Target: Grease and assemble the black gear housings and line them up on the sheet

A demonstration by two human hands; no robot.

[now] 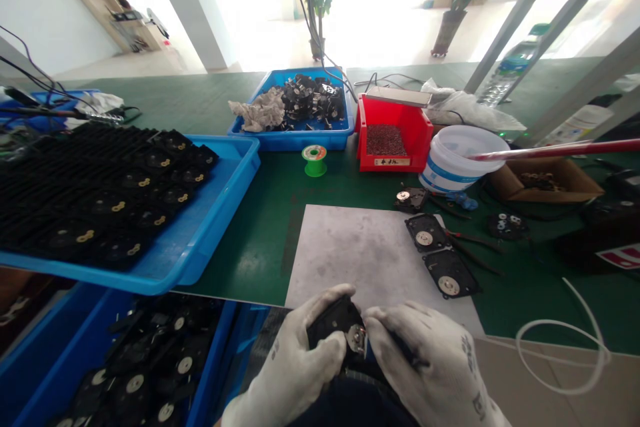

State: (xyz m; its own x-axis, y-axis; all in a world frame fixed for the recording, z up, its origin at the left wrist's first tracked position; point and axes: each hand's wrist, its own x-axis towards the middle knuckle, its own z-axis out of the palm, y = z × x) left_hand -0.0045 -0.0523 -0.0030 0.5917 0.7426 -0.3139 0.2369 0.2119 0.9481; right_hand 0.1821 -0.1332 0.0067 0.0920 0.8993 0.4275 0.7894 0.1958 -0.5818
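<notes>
Grip: The left hand holds the black part, with its thumb on the near side and its fingers around the far side. The right hand is bent in close to the shiny metal bit. I cannot tell if it is pinching anything, because the glove hides it.
Hands: Both wear white gloves. The left one reaches up and in from the lower left. The right one reaches up and in from the lower right, with its back showing and its fingertips by the part.
Which way: The metal bit is on the side of the black part that faces the right hand. The glove covers some of the black part, so I cannot tell which way its long side runs.
Where: The black part is between the two hands, just on the near side of the white paper.
Past the grip: A green spool and a blue tray of small bits.
Past it, to the right: Two flat black pieces, a red bin and a white bucket.
To the left: A big blue tray full of black parts, and a lower blue bin with more.
</notes>
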